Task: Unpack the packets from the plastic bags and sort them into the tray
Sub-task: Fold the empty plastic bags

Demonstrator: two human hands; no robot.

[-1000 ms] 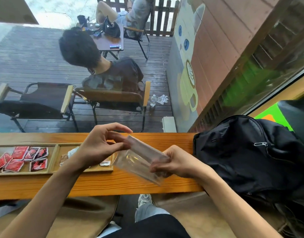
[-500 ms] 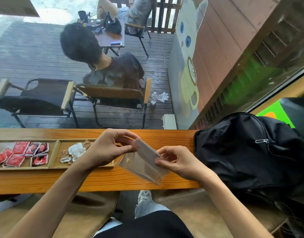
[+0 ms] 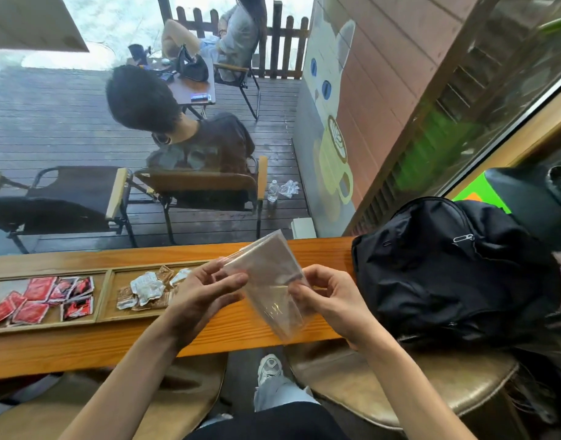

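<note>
I hold a clear plastic bag (image 3: 269,281) upright over the wooden counter, and it looks empty. My left hand (image 3: 203,293) pinches its left edge and my right hand (image 3: 330,296) pinches its right edge. To the left lies a wooden tray (image 3: 103,292) with two compartments. Several red packets (image 3: 41,300) fill the left compartment. Several white and brown packets (image 3: 145,289) lie in the right compartment, just beside my left hand.
A black backpack (image 3: 447,265) sits on the counter (image 3: 82,347) right of my hands. Two brown stools stand below the counter edge. A window runs behind the counter; beyond it, people sit on chairs on a wet deck.
Both hands have turned the bag from lying slanted to standing upright and raised it. My left hand has shifted off the tray, so the white and brown packets now show.
</note>
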